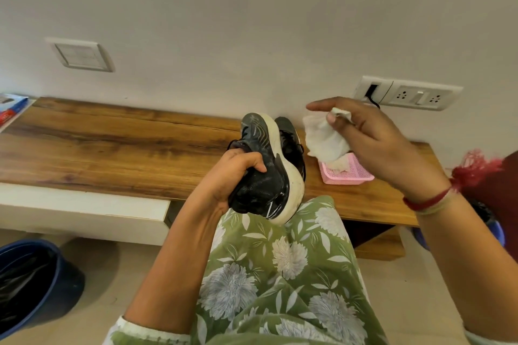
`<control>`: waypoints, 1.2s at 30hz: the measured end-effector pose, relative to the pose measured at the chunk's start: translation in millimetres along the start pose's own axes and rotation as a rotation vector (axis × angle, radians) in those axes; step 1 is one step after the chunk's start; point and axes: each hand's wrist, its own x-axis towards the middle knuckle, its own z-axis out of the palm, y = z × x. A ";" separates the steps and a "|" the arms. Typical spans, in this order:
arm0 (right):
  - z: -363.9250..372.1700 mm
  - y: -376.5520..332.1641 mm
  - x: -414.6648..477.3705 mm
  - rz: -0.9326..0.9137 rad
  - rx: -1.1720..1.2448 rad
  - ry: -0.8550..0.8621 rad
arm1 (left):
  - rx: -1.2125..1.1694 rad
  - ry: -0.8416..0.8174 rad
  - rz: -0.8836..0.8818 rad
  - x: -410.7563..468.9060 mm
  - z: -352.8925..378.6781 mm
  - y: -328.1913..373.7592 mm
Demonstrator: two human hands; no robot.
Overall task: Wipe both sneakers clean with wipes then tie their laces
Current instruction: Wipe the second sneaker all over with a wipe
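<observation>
My left hand point(234, 176) grips a black sneaker point(266, 173) with a white sole by its collar and holds it tilted above my lap, sole edge to the right. Behind it the second black sneaker point(290, 137) stands on the wooden bench point(112, 145), mostly hidden. My right hand point(372, 137) is raised to the right of the shoes and pinches a white wipe point(322, 137) between thumb and fingers. The wipe hangs down over a pink basket point(356, 173) that holds more white wipes.
A blue bin point(36, 280) lined with a black bag stands on the floor at the lower left. Another blue bin point(496, 232) is partly seen at the right. A wall socket panel point(412, 95) with a black cable sits behind my right hand. A box point(11, 109) lies at the bench's left end.
</observation>
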 end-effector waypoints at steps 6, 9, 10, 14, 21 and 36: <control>53.2 3.8 -31.1 -0.061 -0.223 -0.142 | -0.083 -0.014 -0.024 -0.7 1.9 0.4; 58.3 9.4 -33.8 0.073 -0.259 -0.092 | -0.102 -0.003 -0.003 -0.3 0.4 -1.8; 59.3 10.0 -34.9 0.088 -0.306 -0.102 | -0.095 0.003 0.014 0.5 1.2 -1.7; 72.8 14.2 -41.1 0.026 -0.343 -0.039 | -0.069 0.038 0.049 2.3 4.4 -0.3; 102.9 7.6 -58.8 -0.169 -0.385 0.098 | -0.033 -0.030 0.090 -1.2 0.2 1.4; 93.5 1.6 -63.0 -0.081 0.232 0.156 | 0.026 -0.014 0.075 -2.1 1.7 -1.7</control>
